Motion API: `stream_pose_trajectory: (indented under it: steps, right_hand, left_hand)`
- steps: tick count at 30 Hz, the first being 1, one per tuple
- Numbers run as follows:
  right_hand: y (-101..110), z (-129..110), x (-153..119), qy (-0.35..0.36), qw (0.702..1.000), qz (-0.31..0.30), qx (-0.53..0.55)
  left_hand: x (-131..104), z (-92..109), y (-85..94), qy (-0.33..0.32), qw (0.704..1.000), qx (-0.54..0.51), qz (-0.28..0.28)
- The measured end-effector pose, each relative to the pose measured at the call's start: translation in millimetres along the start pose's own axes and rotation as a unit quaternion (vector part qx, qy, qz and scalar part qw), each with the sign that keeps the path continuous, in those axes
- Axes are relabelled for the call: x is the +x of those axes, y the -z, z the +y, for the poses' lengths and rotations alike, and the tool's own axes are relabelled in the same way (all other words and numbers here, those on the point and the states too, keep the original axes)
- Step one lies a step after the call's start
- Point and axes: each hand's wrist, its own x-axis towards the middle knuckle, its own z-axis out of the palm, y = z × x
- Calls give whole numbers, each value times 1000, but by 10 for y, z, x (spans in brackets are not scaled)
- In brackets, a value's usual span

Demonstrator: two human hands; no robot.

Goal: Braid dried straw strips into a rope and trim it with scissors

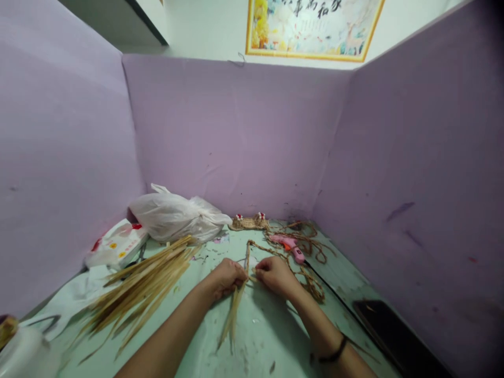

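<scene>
In the middle of the table, my left hand (229, 277) pinches a narrow braid (248, 257) of dried straw where its loose strands (233, 320) fan out toward me. Just to the right, my right hand (274, 274) is closed, thumb against finger, on one pale strand (255, 279) that leads across to the braid. From its far end the braided cord (271, 250) bends and runs off behind my right hand to a coil (312, 287). My fingers partly cover the spot where the strands meet.
A bundle of dry straw strips (145, 286) lies left, before a white plastic bag (181, 214) and a tissue pack (118, 242). Right are a pink glue gun (289, 245) with a black cord and a dark flat object (399, 333). A woven piece (249, 224) sits against the purple back panel (236, 131).
</scene>
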Motion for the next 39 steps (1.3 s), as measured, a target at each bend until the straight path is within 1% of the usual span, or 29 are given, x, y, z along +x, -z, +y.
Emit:
stream_pose_trajectory:
  steps: [6, 8, 11, 14, 16, 18, 20, 26, 31, 33, 36, 39]
  right_hand:
    - [-18, -6, -3, 6, 1000, 9, -8]
    - [-22, -8, -8, 8, 1000, 3, 1]
    - [-4, -14, -26, 20, 999, -19, 28]
    - [23, -18, -44, 16, 997, -59, 49]
    - [34, -19, -50, 7, 995, -86, 48]
    - [41, -24, -51, 7, 995, -97, 38]
    - [50, -37, -53, 11, 996, -87, 26]
    - [49, -93, -82, 32, 999, -21, -26]
    - [-12, -81, -76, 29, 999, -4, -38]
    - [-19, -75, -75, 22, 999, -23, -12]
    - [0, -80, -83, 7, 997, -68, 39]
    - [33, -87, -91, 3, 995, -86, 58]
  left_hand:
    - [-9, 23, 39, 5, 999, -21, -34]
    - [-15, 33, 42, 9, 999, -24, -35]
    - [-21, 45, 35, 6, 999, -18, -32]
    - [-20, 53, 28, 10, 999, -13, -30]
    - [-17, 54, 29, 13, 999, -13, -31]
    - [-15, 53, 34, 13, 999, -13, -34]
    - [-15, 51, 39, 11, 999, -12, -33]
    - [-10, 41, 49, 7, 999, -15, -41]
    - [-8, 38, 57, 6, 998, -30, -49]
    - [-12, 44, 55, 7, 998, -31, -48]
    - [-14, 49, 51, 9, 999, -23, -48]
    - [-15, 51, 47, 9, 999, -19, -45]
